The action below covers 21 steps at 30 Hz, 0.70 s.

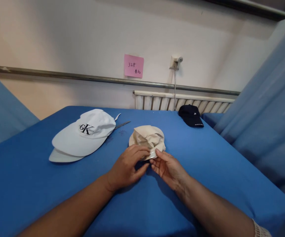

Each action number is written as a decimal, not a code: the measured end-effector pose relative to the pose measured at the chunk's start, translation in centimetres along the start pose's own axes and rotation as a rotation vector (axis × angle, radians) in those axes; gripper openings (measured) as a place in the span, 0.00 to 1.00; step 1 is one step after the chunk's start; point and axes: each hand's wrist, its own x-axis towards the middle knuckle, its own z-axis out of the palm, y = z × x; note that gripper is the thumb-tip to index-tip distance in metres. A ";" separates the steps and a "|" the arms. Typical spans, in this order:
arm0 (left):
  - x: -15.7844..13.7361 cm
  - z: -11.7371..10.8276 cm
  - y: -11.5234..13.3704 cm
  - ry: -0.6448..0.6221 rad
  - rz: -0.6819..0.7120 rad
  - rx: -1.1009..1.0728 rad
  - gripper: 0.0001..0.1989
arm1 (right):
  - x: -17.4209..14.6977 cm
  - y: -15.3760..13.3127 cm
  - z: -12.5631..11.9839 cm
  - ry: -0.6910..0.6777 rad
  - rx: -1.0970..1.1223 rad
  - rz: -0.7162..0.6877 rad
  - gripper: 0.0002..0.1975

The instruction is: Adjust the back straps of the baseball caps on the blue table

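Note:
A beige cap (pixel 148 135) lies crumpled on the blue-covered table, its near edge facing me. On that edge is a small, shiny, pale piece (pixel 153 154) that looks like a strap buckle. My right hand (pixel 168 168) pinches the cap's edge beside this piece, thumb on top and fingers beneath. From the other side my left hand (pixel 129 164) holds the same edge with bent fingers; its thumb reaches underneath, and the fingertips are partly hidden.
Stacked white caps (pixel 93 128), the top one with black letters, lie at the left. A black cap (pixel 191 115) sits at the far right corner of the blue table (pixel 221 184). Behind are a radiator (pixel 162 101), a plugged socket (pixel 175 62) and a pink note (pixel 133 66). Blue curtains (pixel 268 82) flank the table.

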 end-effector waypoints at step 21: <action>0.8 1.9 -1.7 0.397 -1.486 -1.474 0.04 | 2.1 -1.7 -1.4 0.005 0.170 0.006 0.05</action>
